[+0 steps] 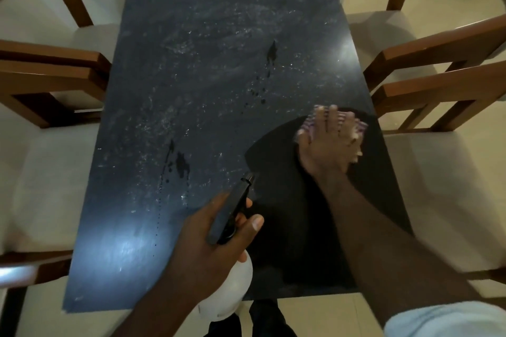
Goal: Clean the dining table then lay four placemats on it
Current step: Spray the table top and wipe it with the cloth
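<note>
The cleaning stage is in hand; no placemats are in view. The right hand (328,142) is laid flat on a cloth (361,126), fingers spread and straight, pressing it against the dining table (191,63) near the right edge, at the rim of a darker wiped patch (273,150). The left hand (202,232) is curled round the head of a spray bottle (235,279), held above the near edge with the nozzle pointed toward the table centre. Even pressure should be applied through the whole palm. Overlapping strokes should be carried from the wiped patch leftward and outward, so that the dusty film (178,44) is lifted and not merely pushed about. The droplets (181,163) at the near left, and those further out, should be picked up before they dry into marks. Wooden chairs (52,74) with pale seats are set close along both long sides. Their backs are judged likely to obstruct reach at the edges, and dust swept off may fall onto the seats. The far end lies well apart from both hands and will probably require a change of standing position.
</note>
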